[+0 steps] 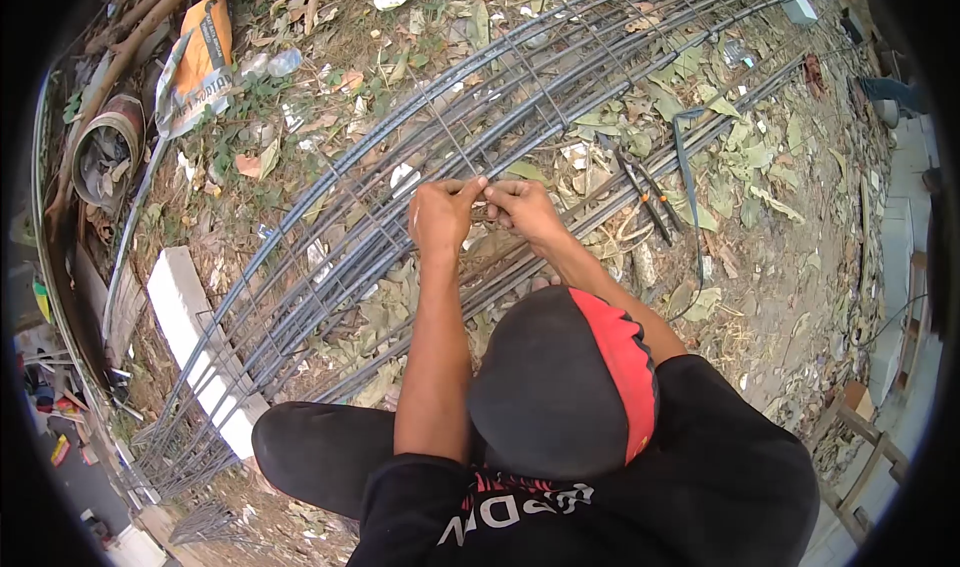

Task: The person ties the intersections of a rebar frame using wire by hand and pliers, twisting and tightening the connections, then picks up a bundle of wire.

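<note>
My left hand [440,215] is closed in a pinch at the near side of a long bundle of steel reinforcing bars [370,252]. Close beside it, my right hand [525,210] pinches at the same spot, thumbs and fingertips almost meeting. Whatever lies between the fingers is too small to make out. Thin square steel stirrups [448,132] cross the bars just beyond the hands. To the right, a pair of pincers [656,219] with orange marks on dark handles lies on the ground over some loose rods.
A white block [190,312] supports the bars at lower left; another white block [798,5] sits at their far end. A dark strap [686,162] lies right of the pincers. An orange and white bag [205,62] and a bucket [108,152] stand at upper left. Dry leaves cover the ground.
</note>
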A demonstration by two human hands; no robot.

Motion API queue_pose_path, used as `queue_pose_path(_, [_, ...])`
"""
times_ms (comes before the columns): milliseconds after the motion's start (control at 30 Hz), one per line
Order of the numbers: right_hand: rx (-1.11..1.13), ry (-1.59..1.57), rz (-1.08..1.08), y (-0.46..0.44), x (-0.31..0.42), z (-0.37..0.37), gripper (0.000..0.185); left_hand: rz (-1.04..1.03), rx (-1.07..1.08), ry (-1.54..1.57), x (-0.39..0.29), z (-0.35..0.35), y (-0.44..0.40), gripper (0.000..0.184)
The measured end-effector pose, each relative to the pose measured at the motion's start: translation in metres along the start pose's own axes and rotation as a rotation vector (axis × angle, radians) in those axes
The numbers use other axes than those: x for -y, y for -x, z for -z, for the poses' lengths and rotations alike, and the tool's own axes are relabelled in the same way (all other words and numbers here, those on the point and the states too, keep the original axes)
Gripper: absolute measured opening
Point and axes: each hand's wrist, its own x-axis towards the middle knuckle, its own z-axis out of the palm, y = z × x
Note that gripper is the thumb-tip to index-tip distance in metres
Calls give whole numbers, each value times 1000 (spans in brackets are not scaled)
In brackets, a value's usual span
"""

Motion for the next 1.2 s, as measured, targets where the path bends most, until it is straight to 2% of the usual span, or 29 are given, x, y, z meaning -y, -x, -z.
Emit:
queue_pose_path(100, [-17, 70, 13, -4, -5, -2, 20, 72, 55, 15, -3, 4, -3, 40])
queue_pose_path(167, [-40, 93, 25, -5, -11, -3, 18, 107, 169, 45, -5, 10, -4, 37])
queue_pose_path(333, [-92, 161, 91, 12, -13, 4, 19, 99, 110, 65, 11, -5, -11, 35])
queue_pose_path(400, [-115, 367, 181, 15, -20, 12, 20, 88, 105, 58, 11, -5, -13, 35])
queue_pose_path(533, [-204, 414, 366, 5, -27, 6, 17, 125, 118, 54, 4, -3, -10, 33])
queue_pose_path(667, [-185, 409, 338, 1, -22, 6, 17, 155, 108, 85, 3, -3, -11, 32])
queue_pose_path(833, [-174, 772, 473, 16, -2, 5, 22, 134, 135, 128, 3, -2, -12, 32])
queue_pose_path(1067, [-182, 922, 457, 23, 5, 5, 22, 66, 136, 156, 13, -10, -17, 32])
queue_pose_path(1167, [-231, 1087, 483, 35, 21, 1, 19, 44, 128, 176, 11, -7, -15, 29])
queue_pose_path(1200, [-147, 1294, 515, 34, 34, 6, 19, 47, 133, 178, 12, -7, -13, 29])
